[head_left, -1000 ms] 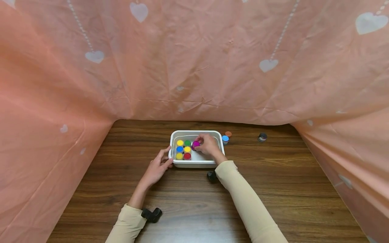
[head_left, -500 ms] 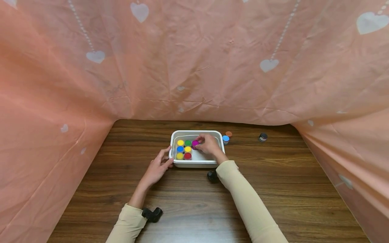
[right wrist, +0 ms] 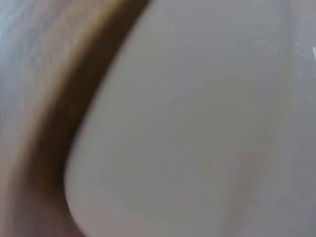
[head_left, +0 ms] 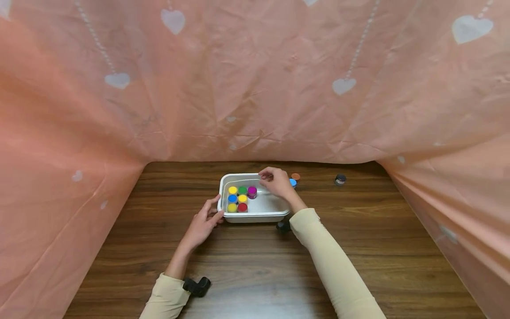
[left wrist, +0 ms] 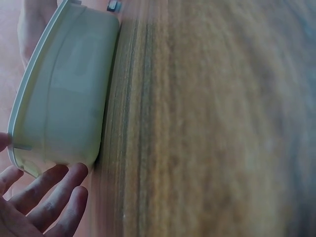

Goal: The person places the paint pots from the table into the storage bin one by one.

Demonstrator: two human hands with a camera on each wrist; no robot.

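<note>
A white rectangular tray (head_left: 255, 217) stands on the wooden table. In its left part sit several small round jars with coloured lids, among them a green one (head_left: 242, 190), a blue one (head_left: 233, 199) and a red one (head_left: 242, 207). A purple-lidded jar (head_left: 252, 192) stands beside the green one. My left hand (head_left: 203, 223) touches the tray's left end, its fingers (left wrist: 52, 192) fairly straight against the outer wall. Above the tray's right part is my right hand (head_left: 276, 181), fingers loosely bent and holding nothing visible. The right wrist view has only the blurred tray wall (right wrist: 173, 123).
Right of the tray stand a light-blue-lidded jar (head_left: 292, 182), partly behind my right hand, and an orange-lidded jar (head_left: 295, 177). A black-lidded jar (head_left: 340, 179) is farther right. A pink curtain (head_left: 255, 88) encloses the table's back and sides.
My right hand has let go of the purple-lidded jar and risen away to the right. That jar now stands by itself in the tray. My left hand stays at the tray's end.
</note>
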